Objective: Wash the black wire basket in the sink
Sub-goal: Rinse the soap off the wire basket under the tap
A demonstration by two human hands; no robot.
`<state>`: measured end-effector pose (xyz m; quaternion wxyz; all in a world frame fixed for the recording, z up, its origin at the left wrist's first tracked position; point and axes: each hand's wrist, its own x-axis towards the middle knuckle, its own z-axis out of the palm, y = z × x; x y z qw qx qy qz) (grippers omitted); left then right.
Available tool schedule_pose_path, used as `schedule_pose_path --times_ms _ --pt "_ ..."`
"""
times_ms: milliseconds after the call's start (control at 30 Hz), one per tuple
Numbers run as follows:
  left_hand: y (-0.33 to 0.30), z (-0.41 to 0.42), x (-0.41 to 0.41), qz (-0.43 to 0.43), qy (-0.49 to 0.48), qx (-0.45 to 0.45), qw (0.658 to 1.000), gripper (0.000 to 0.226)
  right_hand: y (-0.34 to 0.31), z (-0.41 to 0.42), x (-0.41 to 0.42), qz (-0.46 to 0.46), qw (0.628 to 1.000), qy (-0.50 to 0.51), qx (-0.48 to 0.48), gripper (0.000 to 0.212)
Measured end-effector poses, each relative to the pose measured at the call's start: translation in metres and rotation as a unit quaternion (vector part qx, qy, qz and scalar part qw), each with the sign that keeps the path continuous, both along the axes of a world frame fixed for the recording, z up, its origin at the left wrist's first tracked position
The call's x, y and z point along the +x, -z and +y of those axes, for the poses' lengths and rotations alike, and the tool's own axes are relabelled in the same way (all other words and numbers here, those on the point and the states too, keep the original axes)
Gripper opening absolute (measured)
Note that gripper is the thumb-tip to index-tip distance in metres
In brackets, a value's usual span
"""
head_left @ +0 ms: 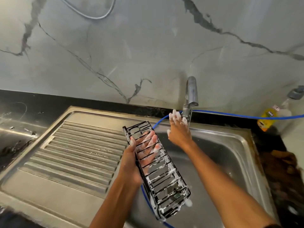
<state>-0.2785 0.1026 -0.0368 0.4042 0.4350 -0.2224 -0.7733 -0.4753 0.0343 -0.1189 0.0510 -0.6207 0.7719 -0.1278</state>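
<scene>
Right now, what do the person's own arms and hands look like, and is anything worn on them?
Both forearms are bare, with no sleeves in view. The left hand and the right hand are covered in patches of white soap foam. The right hand wears thin rings on two fingers. No gloves or watch show.

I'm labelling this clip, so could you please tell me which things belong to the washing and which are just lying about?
In use: black wire basket, left hand, right hand, tap, sink.
Lying about: blue hose, yellow bottle, draining board.
</scene>
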Motion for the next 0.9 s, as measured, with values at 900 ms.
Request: schedule_pose_path --times_ms 900 --pt "-0.018 0.013 -0.079 -0.006 0.077 0.068 0.995 0.048 -0.147 0.049 -0.026 -0.204 0.967 -0.013 0.150 0.021"
